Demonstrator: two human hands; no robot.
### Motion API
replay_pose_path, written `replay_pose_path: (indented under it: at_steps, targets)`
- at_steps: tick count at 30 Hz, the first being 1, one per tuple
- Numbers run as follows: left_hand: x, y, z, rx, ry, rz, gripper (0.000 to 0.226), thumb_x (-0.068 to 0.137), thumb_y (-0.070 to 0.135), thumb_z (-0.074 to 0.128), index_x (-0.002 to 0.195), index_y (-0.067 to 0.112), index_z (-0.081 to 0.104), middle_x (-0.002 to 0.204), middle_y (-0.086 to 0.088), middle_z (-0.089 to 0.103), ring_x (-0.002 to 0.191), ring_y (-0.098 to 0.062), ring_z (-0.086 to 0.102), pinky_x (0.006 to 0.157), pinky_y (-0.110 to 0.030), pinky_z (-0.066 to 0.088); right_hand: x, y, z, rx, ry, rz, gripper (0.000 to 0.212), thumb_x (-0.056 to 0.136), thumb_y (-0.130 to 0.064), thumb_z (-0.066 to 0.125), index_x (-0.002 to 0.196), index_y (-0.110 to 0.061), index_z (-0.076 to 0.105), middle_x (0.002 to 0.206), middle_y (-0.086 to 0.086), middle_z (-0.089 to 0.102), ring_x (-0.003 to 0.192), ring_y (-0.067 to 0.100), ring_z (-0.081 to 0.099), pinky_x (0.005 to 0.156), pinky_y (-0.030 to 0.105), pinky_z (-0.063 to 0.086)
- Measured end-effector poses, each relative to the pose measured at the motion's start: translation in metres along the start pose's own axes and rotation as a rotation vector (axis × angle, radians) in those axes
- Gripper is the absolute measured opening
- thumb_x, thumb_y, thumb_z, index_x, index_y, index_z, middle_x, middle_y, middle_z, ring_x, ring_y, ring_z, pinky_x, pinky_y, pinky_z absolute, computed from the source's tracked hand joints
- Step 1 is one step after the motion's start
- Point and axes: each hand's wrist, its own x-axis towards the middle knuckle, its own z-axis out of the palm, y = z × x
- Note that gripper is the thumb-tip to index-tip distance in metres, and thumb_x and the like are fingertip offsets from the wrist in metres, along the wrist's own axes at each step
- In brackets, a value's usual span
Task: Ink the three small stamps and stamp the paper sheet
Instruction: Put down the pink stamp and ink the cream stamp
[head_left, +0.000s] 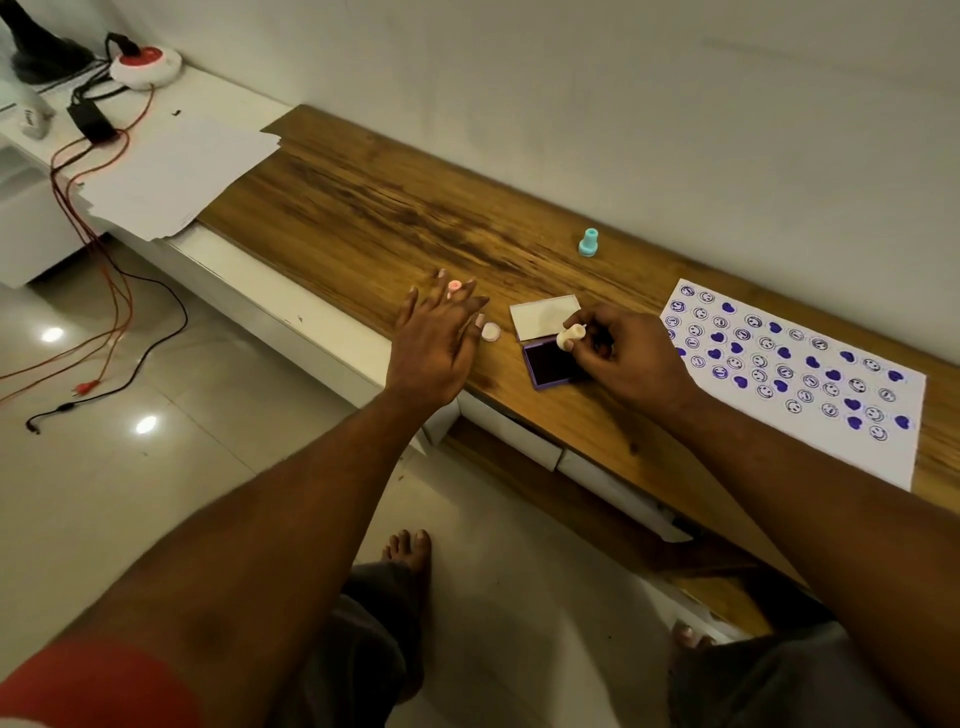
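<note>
Head cam only here; the paper sheet (810, 374) right of the ink pad (553, 364) is already mostly covered in purple smileys and hearts, so I'd guess it's near the end; right hand (628, 358) pinches the cream stamp (569, 336) just over the pad; left hand (439, 338), fingers spread, reaches to the pink stamp (455, 286) left of the pad; teal stamp (588, 243) stands behind it.

Single head view looks steeply down, close over the wooden shelf (395, 208).
</note>
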Motion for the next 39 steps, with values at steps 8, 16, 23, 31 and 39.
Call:
replay_pose_path:
  at_steps: [8,16,23,31,39]
  targets:
    - [-0.009,0.044,0.013,0.195,-0.027,0.185,0.070,0.094,0.077,0.047,0.142,0.028,0.065,0.169,-0.002,0.035,0.162,-0.030,0.010,0.125,-0.064,0.010,0.002,0.000,-0.002,-0.153,-0.014,-0.034,0.027,0.099,-0.037,0.064,0.121,-0.023,0.070,0.091,-0.014,0.061,0.075,-0.005,0.054,0.061,0.014,0.033]
    - [-0.014,0.056,0.036,0.257,-0.112,0.082,0.076,0.088,0.087,0.042,0.144,0.038,0.060,0.175,-0.002,0.021,0.163,-0.029,-0.003,0.125,-0.063,0.000,0.003,0.000,0.000,-0.216,-0.041,-0.066,0.024,0.098,-0.032,0.065,0.118,-0.018,0.070,0.103,0.003,0.073,0.084,0.011,0.057,0.062,0.018,0.035]
    - [-0.020,0.055,0.050,0.109,-0.050,0.012,0.071,0.088,0.082,0.053,0.142,0.037,0.061,0.176,-0.002,0.015,0.162,-0.031,-0.013,0.124,-0.068,0.000,0.014,-0.035,-0.022,-0.175,0.192,-0.156,0.025,0.100,-0.034,0.063,0.119,-0.020,0.070,0.103,-0.001,0.072,0.086,0.011,0.061,0.072,0.025,0.044]
    - [-0.020,0.061,0.043,0.015,-0.069,-0.062,0.071,0.080,0.079,0.057,0.139,0.040,0.063,0.177,-0.002,0.004,0.160,-0.034,-0.019,0.123,-0.069,-0.006,-0.007,-0.031,0.012,-0.389,-0.185,0.077,0.032,0.108,-0.026,0.050,0.130,-0.009,0.065,0.126,0.015,0.069,0.111,0.031,0.065,0.092,0.041,0.051]
    - [-0.020,0.066,0.039,0.026,-0.124,-0.109,0.072,0.082,0.080,0.058,0.143,0.042,0.059,0.177,-0.002,0.001,0.160,-0.032,-0.022,0.123,-0.068,-0.008,-0.004,-0.035,0.013,-0.422,-0.167,0.108,0.033,0.109,-0.028,0.049,0.133,-0.010,0.063,0.128,0.014,0.069,0.113,0.031,0.065,0.093,0.040,0.051]
